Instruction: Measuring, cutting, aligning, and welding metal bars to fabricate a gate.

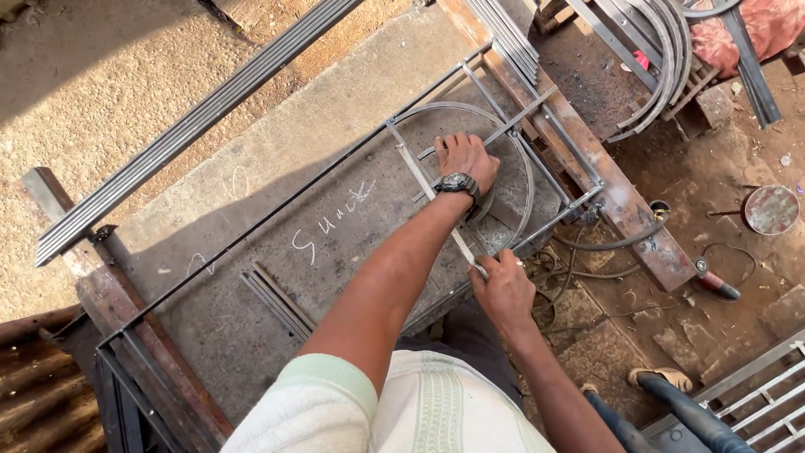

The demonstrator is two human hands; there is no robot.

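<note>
Left hand [466,158] presses flat on the curved steel frame [528,180]; right hand [503,289] grips the flat bar's [419,172] end. Steady pressure should keep both flush on the surface [251,193].

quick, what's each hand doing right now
Left hand: palm down, pressing on the curved metal frame, gripping nothing.
Right hand: closed on the near end of the flat metal strip.

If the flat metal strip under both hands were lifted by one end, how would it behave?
The flat metal strip is long and thin, so it would probably flex a little and sag. It looks like bare steel, so likely heavy for its width. Lying flat across the curved bar, pinned by the left hand and right hand, it should slide rather than roll.
</note>
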